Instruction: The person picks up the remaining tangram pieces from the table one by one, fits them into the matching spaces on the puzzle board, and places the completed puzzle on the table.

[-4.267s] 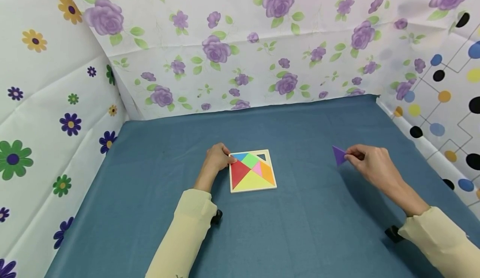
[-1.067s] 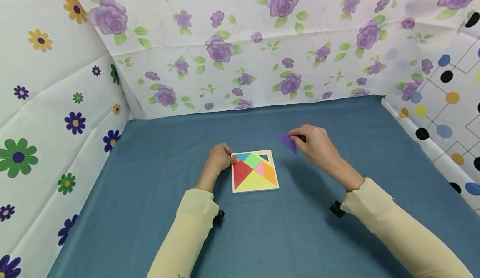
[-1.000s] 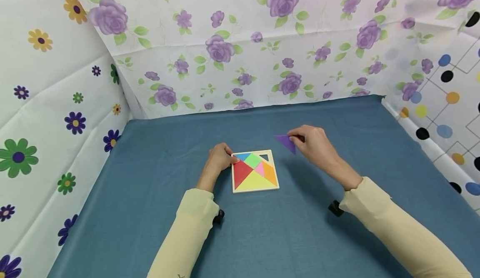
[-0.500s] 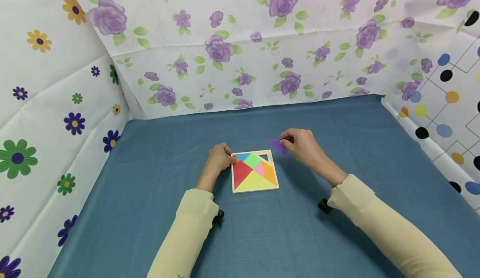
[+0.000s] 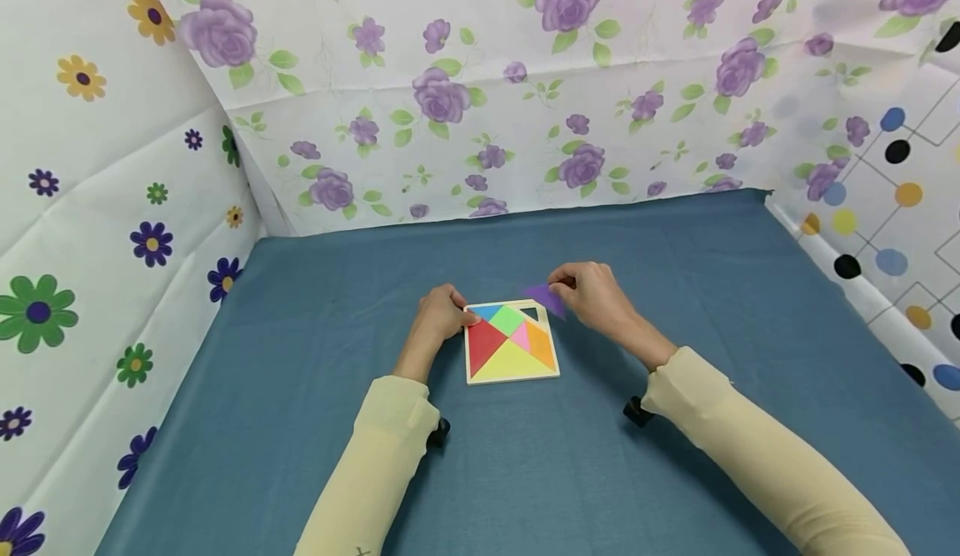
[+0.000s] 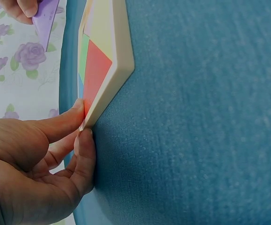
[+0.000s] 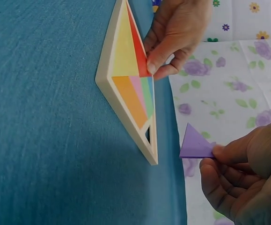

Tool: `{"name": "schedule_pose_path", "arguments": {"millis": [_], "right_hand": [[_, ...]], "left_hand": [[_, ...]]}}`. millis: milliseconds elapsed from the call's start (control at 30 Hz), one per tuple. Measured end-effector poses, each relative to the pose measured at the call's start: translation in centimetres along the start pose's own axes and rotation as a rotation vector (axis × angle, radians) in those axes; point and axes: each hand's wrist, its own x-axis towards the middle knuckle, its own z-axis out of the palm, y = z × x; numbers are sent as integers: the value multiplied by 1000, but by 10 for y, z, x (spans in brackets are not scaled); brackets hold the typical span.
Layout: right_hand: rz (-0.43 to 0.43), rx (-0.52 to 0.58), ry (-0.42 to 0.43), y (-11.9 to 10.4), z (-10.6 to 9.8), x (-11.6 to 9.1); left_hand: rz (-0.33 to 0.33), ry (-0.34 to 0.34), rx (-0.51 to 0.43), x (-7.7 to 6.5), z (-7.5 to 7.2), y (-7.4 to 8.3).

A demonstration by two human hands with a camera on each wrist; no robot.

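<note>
A square wooden tangram board [image 5: 513, 343] lies on the blue cloth, filled with red, yellow, orange, pink, green and blue pieces. Near its far right corner is a bare triangular slot [image 7: 148, 135]. My left hand [image 5: 438, 323] pinches the board's far left corner, thumb on top by the red piece [image 6: 97, 70] and fingers at the edge. My right hand [image 5: 592, 293] pinches a purple triangle piece [image 5: 546, 298] between thumb and fingers. In the head view the piece overlaps the board's far right corner; in the right wrist view it hangs above the cloth, apart from the board.
Blue cloth [image 5: 360, 289] covers the table around the board. A white sheet with purple roses [image 5: 465, 81] hangs behind, with a flower-print sheet [image 5: 97, 231] on the left and a dotted sheet [image 5: 900, 231] on the right.
My right hand has carried the purple triangle leftward from the right side of the table, then lower and closer to the board's far right corner. My left hand keeps its grip on the board.
</note>
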Motion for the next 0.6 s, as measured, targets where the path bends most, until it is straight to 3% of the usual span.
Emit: {"name": "schedule_pose_path", "arguments": {"millis": [600], "right_hand": [[26,27,-30,3,19,10]], "left_hand": [[6,-3,-6,-4,-2,2]]}}
